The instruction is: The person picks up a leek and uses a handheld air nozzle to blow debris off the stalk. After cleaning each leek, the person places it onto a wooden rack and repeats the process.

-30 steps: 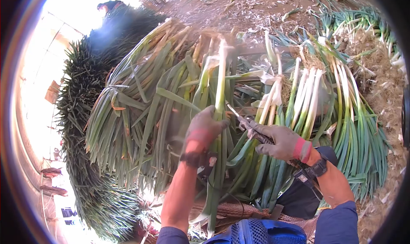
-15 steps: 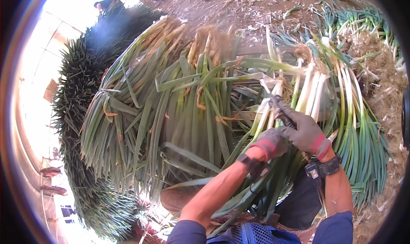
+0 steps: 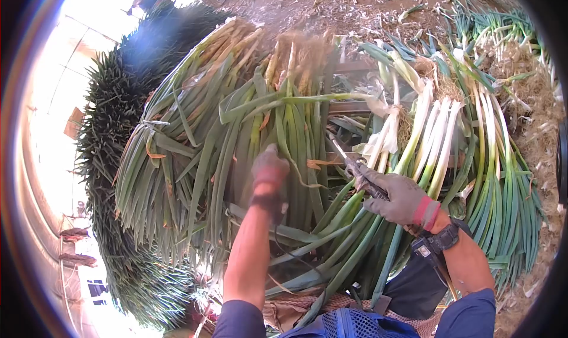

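Green onions [image 3: 278, 125] are lying in a big loose heap straight ahead of the person, their long leaves fanning down and to the left and their pale ends pointing up toward the dirt floor [image 3: 355, 7]. Just to the right of that heap, a cleaner bunch with white stalks [image 3: 435, 137] is lying with its roots upward and its leaves running down toward the person's lap.

The left hand [image 3: 269, 171], gloved and blurred, is resting on the leaves in the middle of the heap. The blur is making it impossible to tell whether its fingers are closed on a leaf or lying flat.

The right hand [image 3: 397, 197], also gloved, is wrapping tight around the handle of a knife [image 3: 349, 163], and the thin blade is pointing up and left, between the heap and the white stalks. The two hands are staying well apart.

A black strap [image 3: 441, 238] is sitting on the right wrist. A blue mesh bag [image 3: 349, 325] is showing at the bottom edge, and a darker pile of greens [image 3: 112, 131] is standing far to the left.
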Motion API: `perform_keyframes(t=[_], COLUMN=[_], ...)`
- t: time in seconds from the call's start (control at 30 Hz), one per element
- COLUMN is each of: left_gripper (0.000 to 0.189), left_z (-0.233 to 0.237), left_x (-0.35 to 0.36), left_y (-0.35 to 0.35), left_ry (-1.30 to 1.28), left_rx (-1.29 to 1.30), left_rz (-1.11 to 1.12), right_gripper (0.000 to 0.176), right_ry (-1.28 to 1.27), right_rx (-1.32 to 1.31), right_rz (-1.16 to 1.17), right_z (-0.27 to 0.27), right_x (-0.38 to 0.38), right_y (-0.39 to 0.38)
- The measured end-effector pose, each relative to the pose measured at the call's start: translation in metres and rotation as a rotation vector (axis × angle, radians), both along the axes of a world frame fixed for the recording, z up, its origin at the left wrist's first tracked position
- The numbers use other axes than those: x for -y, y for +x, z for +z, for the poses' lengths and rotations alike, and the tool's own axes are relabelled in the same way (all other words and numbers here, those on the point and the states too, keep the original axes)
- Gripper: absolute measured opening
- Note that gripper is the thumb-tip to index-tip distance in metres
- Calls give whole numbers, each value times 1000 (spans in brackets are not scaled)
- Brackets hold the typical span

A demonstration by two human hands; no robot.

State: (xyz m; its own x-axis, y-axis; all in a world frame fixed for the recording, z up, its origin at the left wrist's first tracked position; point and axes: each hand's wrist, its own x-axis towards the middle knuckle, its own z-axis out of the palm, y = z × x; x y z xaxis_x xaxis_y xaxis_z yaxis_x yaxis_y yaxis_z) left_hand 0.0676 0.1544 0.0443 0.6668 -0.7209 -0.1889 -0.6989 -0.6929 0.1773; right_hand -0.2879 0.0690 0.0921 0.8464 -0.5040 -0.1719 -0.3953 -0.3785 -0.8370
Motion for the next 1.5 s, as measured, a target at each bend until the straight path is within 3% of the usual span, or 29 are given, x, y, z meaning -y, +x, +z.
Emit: perform_keyframes(t=[0.13,0.27,0.3,0.4,0.5,0.6,0.83,1.03,1.23,1.43,1.5], left_gripper=[51,44,40,51,50,49,57,65,69,67,57], left_z=[11,14,12,41,49,47,14,7,-5,-4,2], left_x=[-87,-152,-159,-145,-126,-89,-18,17,27,35,35], left_y=[-52,-90,-92,-95,-88,-70,-41,-34,-42,-47,-47], left_ry=[-112,3,1,74,-188,-292,12,150,138,167,165], left_rx=[-131,-215,-236,-185,-38,-19,51,47,143,72,35], left_rz=[-31,53,62,67,-47,-89,-27,47,106,153,162], right_gripper=[72,73,73,74,73,72,64,71,65,56,58], right_ry=[33,44,24,29,-57,-107,-231,-275,-320,-343,-293], right_rx=[22,15,-106,64,-26,-52,-122,-70,-99,-74,-104], right_rz=[10,64,63,110,115,92,-10,-50,-99,-126,-125], right_z=[5,8,17,-11,-21,-25,-21,-30,-28,-35,-32], right_x=[-6,-22,-21,-25,-27,-15,28,67,96,120,121], right_y=[5,22,34,56,83,114,178,218,260,287,281])
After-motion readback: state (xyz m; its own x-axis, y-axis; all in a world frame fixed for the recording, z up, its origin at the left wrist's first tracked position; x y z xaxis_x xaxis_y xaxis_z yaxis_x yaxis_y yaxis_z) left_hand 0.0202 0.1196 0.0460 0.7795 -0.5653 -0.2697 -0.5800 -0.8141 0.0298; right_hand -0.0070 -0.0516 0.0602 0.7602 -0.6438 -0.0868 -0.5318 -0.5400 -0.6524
